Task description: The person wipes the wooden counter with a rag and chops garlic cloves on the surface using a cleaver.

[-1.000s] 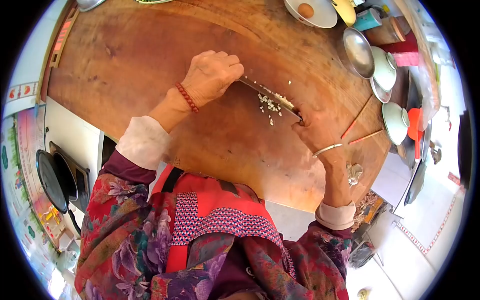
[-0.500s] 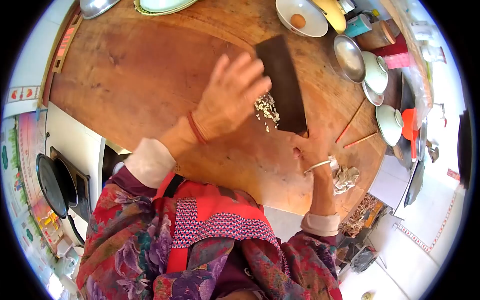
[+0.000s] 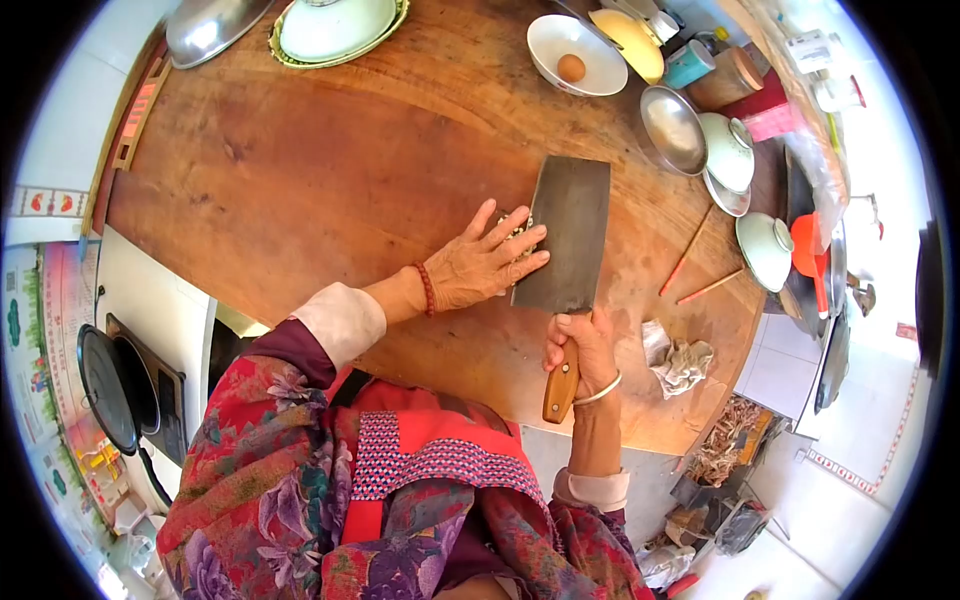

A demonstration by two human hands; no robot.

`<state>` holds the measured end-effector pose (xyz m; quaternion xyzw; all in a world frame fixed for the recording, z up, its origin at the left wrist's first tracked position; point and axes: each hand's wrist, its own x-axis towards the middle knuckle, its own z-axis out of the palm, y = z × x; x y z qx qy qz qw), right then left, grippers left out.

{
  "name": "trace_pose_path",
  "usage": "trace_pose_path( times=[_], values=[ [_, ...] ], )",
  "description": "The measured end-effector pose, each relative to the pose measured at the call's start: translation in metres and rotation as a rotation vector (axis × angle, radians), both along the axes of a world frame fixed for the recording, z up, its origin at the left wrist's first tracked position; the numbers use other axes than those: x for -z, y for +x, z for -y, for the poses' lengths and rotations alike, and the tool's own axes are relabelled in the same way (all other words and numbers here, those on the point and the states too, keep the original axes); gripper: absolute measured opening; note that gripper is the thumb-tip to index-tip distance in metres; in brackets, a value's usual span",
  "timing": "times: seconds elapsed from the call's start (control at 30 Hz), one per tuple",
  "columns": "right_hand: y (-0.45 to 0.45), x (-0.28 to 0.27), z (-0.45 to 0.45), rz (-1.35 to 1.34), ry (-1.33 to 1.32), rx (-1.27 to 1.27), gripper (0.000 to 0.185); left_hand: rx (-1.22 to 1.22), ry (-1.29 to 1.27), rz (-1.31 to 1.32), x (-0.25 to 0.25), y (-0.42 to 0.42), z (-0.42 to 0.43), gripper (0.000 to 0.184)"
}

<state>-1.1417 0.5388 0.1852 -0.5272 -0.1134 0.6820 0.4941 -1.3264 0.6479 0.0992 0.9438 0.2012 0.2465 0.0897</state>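
A cleaver (image 3: 568, 235) with a dark, broad blade lies nearly flat over the wooden table (image 3: 280, 180). My right hand (image 3: 585, 350) is wrapped round its wooden handle (image 3: 562, 385). With fingers spread, my left hand (image 3: 478, 262) rests palm down at the blade's left edge, over small white chopped pieces (image 3: 522, 228). Most of the pieces are hidden under the fingers.
A white bowl (image 3: 550, 50) holding an egg (image 3: 571, 68) stands at the back. Metal and pale green bowls (image 3: 765, 250) line the right side. Two sticks (image 3: 688, 250) and a crumpled cloth (image 3: 683, 366) lie nearer. A covered plate (image 3: 338, 30) is at the upper left.
The cleaver has turned from edge-down to flat and moved nearer me. My left hand has left the blade's top and come down, fingers spread, over the white pieces.
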Motion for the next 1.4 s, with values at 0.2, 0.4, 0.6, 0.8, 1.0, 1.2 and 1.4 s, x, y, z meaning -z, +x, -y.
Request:
trace_pose_path(
  times=[0.2,0.4,0.6,0.8,1.0,1.2,1.4],
  values=[
    [0.0,-0.012,0.011,-0.016,-0.007,0.019,0.017,-0.074,0.12,-0.072,-0.004,0.008,-0.017,0.076],
    [0.011,-0.005,0.022,-0.009,0.021,0.007,0.017,-0.193,-0.02,-0.103,-0.002,0.008,-0.02,0.052],
    [0.015,0.0,0.02,-0.201,0.108,0.01,0.021,-0.291,-1.51,0.841,-0.036,0.033,-0.048,0.047],
    [0.01,0.009,-0.014,-0.207,0.158,-0.01,0.019,0.211,-2.185,1.229,-0.042,0.033,-0.042,0.045],
    [0.013,0.02,-0.048,-0.089,0.142,0.043,0.015,0.169,-2.259,1.157,-0.037,0.021,-0.021,0.05],
    [0.023,0.018,-0.055,0.179,0.073,0.111,0.016,0.023,-2.293,1.165,-0.032,0.013,-0.003,0.047],
    [0.029,0.009,-0.031,0.778,0.104,-0.129,0.017,-0.216,-0.851,0.42,-0.037,0.037,0.004,0.04]
  ],
)
